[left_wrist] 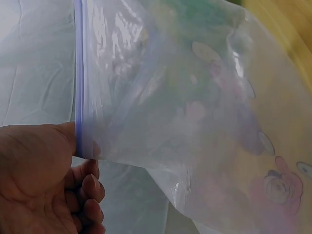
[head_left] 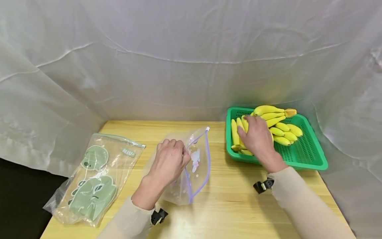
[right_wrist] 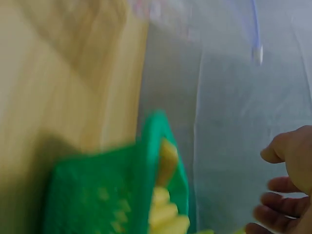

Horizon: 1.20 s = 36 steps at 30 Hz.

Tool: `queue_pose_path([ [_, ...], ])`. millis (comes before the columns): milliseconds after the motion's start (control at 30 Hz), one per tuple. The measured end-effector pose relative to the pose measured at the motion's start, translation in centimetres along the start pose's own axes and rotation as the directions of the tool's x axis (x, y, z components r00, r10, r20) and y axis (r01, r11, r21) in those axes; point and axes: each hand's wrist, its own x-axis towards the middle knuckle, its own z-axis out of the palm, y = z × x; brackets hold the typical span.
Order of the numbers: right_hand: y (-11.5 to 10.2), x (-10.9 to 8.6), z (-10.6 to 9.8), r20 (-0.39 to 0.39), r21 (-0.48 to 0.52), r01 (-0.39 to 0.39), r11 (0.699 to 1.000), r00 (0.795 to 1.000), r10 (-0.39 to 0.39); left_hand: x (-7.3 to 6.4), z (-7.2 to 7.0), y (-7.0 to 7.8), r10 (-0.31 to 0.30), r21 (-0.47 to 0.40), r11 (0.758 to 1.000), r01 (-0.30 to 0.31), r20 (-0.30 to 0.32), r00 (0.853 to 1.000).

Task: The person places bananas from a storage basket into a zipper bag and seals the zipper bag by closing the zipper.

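Purple-edged bag (head_left: 202, 172), ctr frame, pinched at its rim by L hand (head_left: 168, 159); unclenched R hand (head_left: 259, 136) over bananas (head_left: 270, 109) in green basket (head_left: 310, 165), ctr-right.

Two bags (head_left: 199, 177); one basket (head_left: 308, 147); three-plus banana bunches (head_left: 270, 116).

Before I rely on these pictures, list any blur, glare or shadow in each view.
Head view: mostly crisp, with soft shadow on the table beside the right sleeve; left wrist view: dim, with white glare streaks on the purple-edged bag; right wrist view: green basket and bananas blurred, a dark shadow beside the basket.
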Motion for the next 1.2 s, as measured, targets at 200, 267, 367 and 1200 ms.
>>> queue_pose_path([
  [200, 2.9, 3.7, -0.6, -0.078, -0.163, 0.056, 0.985, 0.994, -0.070, 0.0, -0.2, 0.0, -0.015, -0.020, 1.000, 0.015, 0.002, 1.000],
  [267, 3.5, 4.3, -0.6, -0.016, -0.200, 0.037, 0.979, 0.999, -0.041, 0.0, -0.2, 0.1, -0.022, -0.031, 0.999, 0.022, 0.008, 1.000],
  [367, 4.4, 4.6, -0.4, 0.076, -0.213, 0.019, 0.977, 0.997, -0.002, 0.0, -0.3, 0.1, -0.038, -0.054, 0.998, 0.039, 0.026, 0.999],
  [1200, 10.0, -5.1, -2.1, -0.103, 0.343, -0.330, 0.879, 0.917, 0.385, 0.4, -0.6, 0.4, -0.124, -0.119, 0.983, 0.138, 0.119, 0.985],
])
